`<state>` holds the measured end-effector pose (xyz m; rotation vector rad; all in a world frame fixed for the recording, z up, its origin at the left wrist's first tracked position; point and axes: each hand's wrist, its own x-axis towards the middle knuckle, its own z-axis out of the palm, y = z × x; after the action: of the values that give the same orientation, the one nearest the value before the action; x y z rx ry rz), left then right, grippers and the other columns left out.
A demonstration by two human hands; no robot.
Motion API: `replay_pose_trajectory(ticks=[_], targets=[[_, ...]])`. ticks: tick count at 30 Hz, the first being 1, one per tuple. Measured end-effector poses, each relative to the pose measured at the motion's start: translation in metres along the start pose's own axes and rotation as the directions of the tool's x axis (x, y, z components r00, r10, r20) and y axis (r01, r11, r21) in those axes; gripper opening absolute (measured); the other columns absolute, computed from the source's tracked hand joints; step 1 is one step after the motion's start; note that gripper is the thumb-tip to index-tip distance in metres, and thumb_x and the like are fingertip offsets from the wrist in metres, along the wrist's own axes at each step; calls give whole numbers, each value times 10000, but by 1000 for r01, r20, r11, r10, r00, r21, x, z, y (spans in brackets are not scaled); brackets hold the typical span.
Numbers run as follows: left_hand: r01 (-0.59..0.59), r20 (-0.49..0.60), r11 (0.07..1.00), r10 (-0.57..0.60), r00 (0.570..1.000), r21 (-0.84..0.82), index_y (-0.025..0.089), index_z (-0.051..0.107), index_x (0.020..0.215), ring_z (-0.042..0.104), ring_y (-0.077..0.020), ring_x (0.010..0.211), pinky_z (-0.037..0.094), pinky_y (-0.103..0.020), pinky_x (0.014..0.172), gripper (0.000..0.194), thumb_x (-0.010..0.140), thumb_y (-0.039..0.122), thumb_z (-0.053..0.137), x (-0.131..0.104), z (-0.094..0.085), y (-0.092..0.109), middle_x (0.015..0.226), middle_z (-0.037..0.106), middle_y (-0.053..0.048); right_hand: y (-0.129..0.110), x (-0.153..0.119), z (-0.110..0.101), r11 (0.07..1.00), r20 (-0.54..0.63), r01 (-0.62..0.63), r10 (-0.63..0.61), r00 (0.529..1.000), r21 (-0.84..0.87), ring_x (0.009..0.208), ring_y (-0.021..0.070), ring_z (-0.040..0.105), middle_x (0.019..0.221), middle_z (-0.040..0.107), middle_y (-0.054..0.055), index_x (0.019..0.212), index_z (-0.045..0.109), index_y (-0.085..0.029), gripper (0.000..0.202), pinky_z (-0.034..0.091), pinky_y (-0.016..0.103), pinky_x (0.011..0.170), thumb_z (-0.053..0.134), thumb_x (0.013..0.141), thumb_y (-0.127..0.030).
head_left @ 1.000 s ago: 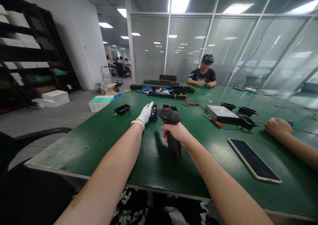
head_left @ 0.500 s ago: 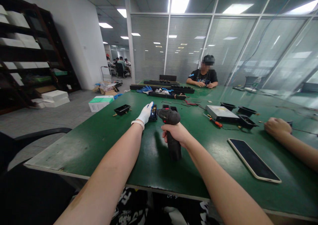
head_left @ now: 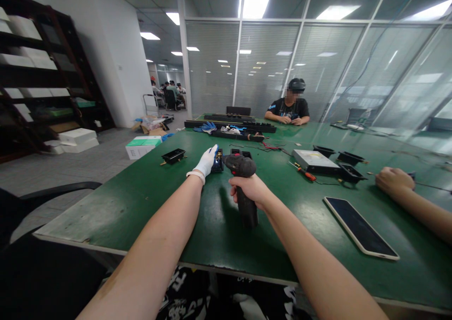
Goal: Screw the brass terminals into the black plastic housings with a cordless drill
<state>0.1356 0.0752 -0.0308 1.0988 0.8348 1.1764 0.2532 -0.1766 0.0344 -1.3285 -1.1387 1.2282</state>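
Observation:
My right hand [head_left: 251,189] grips the handle of a black electric screwdriver [head_left: 243,183], whose nose points left at a small black box part [head_left: 218,162] on the green table [head_left: 148,188]. My left hand [head_left: 206,160], in a white glove, rests on that black part and steadies it. A small glint of light shows where the tool tip meets the part.
A phone [head_left: 360,226] lies face up at the right. Another person's fist [head_left: 390,180] rests on the table beyond it. Black trays [head_left: 349,165], a silver drive [head_left: 313,159], a red-handled screwdriver [head_left: 304,172] and another black part [head_left: 173,156] lie around. A person [head_left: 289,107] sits at the far end.

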Motion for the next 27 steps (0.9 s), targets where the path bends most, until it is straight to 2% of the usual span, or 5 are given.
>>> replay_pose_trajectory(ticks=[13,27], targets=[[10,3,1000,-10,1000,16,246,710,1213,757,-226,756,625,-342,728,625,893,775,803,0,-1,0,997,788,-51,0,-1,0,1000,-1,-4,4,1000,-9,417,175,621,572,698,54,655,619,-195,173,497,267,405,716,793,-158],[7,7,1000,-7,1000,-1,243,717,1162,760,-228,760,631,-350,742,597,896,770,810,1,-1,-1,990,788,-61,0,-1,1,1000,-4,-7,7,1000,-8,430,169,618,575,704,55,672,614,-202,175,489,256,413,749,783,-183]])
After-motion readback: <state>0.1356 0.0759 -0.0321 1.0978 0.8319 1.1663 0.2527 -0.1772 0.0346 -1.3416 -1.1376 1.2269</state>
